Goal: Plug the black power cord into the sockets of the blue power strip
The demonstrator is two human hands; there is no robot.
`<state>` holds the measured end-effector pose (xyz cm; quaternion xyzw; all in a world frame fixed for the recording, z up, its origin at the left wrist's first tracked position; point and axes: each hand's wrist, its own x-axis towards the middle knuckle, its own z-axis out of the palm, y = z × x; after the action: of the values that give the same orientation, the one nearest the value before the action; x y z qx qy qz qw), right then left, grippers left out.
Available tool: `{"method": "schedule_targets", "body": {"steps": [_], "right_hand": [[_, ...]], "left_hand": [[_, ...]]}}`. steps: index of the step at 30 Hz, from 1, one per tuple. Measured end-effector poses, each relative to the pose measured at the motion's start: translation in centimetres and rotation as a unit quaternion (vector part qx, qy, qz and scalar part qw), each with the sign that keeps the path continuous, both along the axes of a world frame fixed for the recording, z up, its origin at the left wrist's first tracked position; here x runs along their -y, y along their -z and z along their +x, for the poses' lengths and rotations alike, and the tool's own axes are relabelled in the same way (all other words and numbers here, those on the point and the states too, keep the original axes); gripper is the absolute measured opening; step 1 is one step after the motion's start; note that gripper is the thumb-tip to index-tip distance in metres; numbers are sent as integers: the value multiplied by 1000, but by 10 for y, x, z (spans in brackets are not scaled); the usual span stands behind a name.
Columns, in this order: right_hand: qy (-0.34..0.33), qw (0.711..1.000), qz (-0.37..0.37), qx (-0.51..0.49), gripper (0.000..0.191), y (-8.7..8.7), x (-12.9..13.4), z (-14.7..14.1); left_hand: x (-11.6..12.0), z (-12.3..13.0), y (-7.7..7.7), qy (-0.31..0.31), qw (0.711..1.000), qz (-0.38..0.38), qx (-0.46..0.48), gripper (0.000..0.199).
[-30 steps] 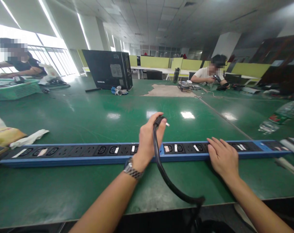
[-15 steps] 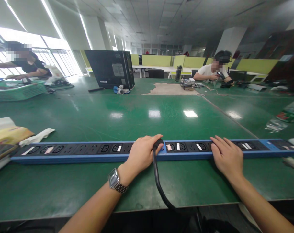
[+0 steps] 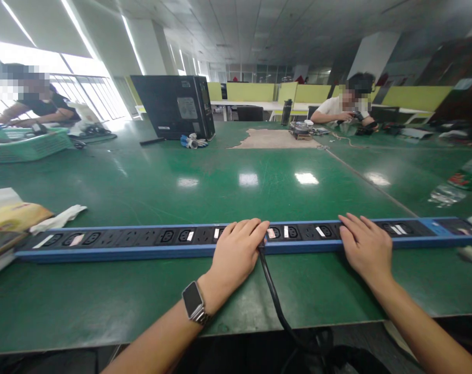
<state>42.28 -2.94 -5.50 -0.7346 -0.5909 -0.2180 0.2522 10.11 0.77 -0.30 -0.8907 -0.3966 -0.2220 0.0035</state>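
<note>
A long blue power strip (image 3: 138, 252) with black sockets and white and pink stickers lies across the green table. My left hand (image 3: 236, 252), with a watch (image 3: 194, 301) on its wrist, is closed over the end of a black power cord (image 3: 275, 298) at the strip's middle. The cord's plug is hidden under the palm, so I cannot tell whether it sits in a socket. My right hand (image 3: 366, 249) grips the strip farther right, its fingers reaching over the far edge and its thumb on the sockets.
A black computer case (image 3: 173, 108) stands at the back, gloves (image 3: 194, 141) beside it. A green basket (image 3: 29, 145) and a yellow packet (image 3: 20, 217) are at left, a plastic bottle (image 3: 464, 176) at right. Two people (image 3: 44, 106) work across the table. The cord hangs over the near edge.
My left hand has shifted slightly right and rolled flatter over the cord's plug, which was visible between thumb and fingers before. The cord has swung right. My right hand stays on the strip.
</note>
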Motion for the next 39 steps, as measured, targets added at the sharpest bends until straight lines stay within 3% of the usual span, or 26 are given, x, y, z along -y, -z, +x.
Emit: {"method": "schedule_targets", "body": {"steps": [3,5,8,10,13,16,23,28,32,36,39], "right_hand": [[0,1000,1,1,45,1,0,1],[-1,1000,1,1,45,1,-1,2],[0,1000,2,3,44,1,-1,3],[1,1000,2,3,44,0,-1,2],[3,1000,3,5,43,0,-2,2],[2,1000,3,7,42,1,-2,2],[-2,1000,10,18,45,4,-2,5],[-4,1000,16,21,46,4,-1,5],[-2,1000,12,15,46,2,0,3],[1,1000,12,13,45,1,0,2],[0,1000,7,13,43,1,-1,1]], "left_hand": [[0,2,5,13,999,-14,37,37],[-5,-1,3,12,993,-16,119,33],[-15,-21,-7,-63,941,25,331,32],[-19,-48,-14,-121,906,48,403,35],[-21,-93,-12,-140,936,11,323,36],[-21,-122,-2,-95,975,-39,198,35],[-17,-120,-2,-68,997,-10,47,35],[1,-107,8,-90,993,50,62,33],[2,-107,16,-75,993,46,80,34],[-2,-115,13,-50,993,15,109,34],[0,-107,4,-71,976,17,207,31]]}}
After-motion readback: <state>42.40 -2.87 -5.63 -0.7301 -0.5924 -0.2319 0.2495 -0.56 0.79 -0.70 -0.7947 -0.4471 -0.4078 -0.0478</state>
